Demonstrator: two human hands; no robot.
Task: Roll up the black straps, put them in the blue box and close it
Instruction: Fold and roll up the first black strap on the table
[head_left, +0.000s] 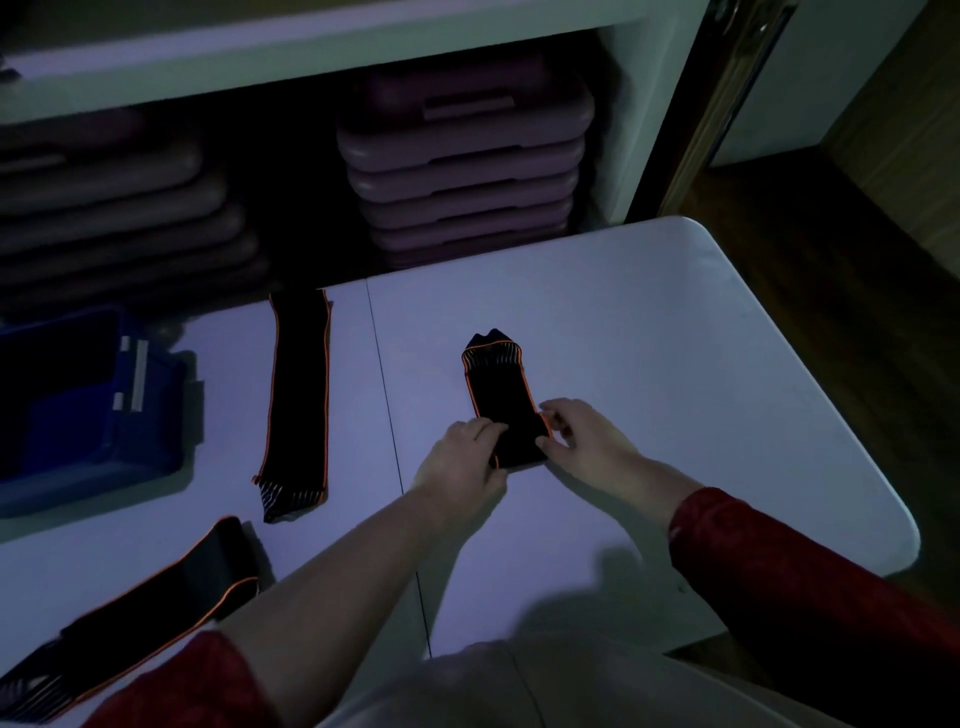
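A black strap with orange edging (500, 387) lies on the white table (649, 332), its near end wound into a roll. My left hand (465, 460) grips the roll's left side and my right hand (582, 434) pinches its right side. The strap's far end with white stripes stretches flat away from me. A second black strap (298, 395) lies straight to the left. A third strap (156, 603) lies slanted at the near left. The blue box (93, 447) stands open at the left edge, its inside dark.
Stacks of purple plastic cases (462, 171) fill the shelf behind the table, and darker stacks (114, 218) sit at the left. The table's rounded right corner (893, 525) ends over a dark wooden floor (831, 249). The light is dim.
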